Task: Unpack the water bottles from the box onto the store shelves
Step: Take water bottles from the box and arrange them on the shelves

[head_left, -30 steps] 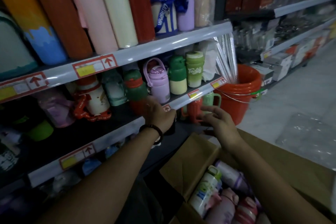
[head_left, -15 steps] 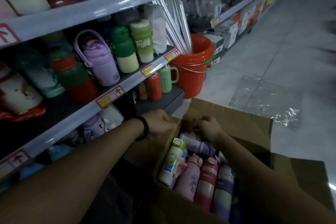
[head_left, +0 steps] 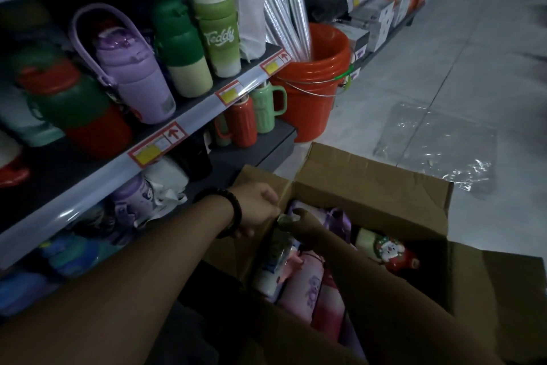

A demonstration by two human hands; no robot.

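An open cardboard box [head_left: 373,187] stands on the floor by the shelves. Several water bottles lie inside: a white bottle with a green cap [head_left: 270,271], a pink one [head_left: 305,290], a purple one [head_left: 336,218] and a red Santa-print one [head_left: 390,255]. My right hand [head_left: 303,224] reaches into the box and its fingers curl round the white bottle's green cap. My left hand [head_left: 257,207], with a black bracelet on the wrist, grips the edge of the box's left flap. The shelf [head_left: 192,124] to the left holds other bottles.
On the shelf stand a purple handled bottle [head_left: 133,77], a green one [head_left: 180,48] and a "Teddy" bottle [head_left: 219,36]. Red and green mugs [head_left: 254,116] sit below. An orange bucket [head_left: 310,98] stands past the shelf end. Clear plastic wrap [head_left: 438,142] lies on the tiled floor.
Both hands came down from the shelf to the box. My right hand went deeper inside and closed on the green cap; my left hand settled on the flap.
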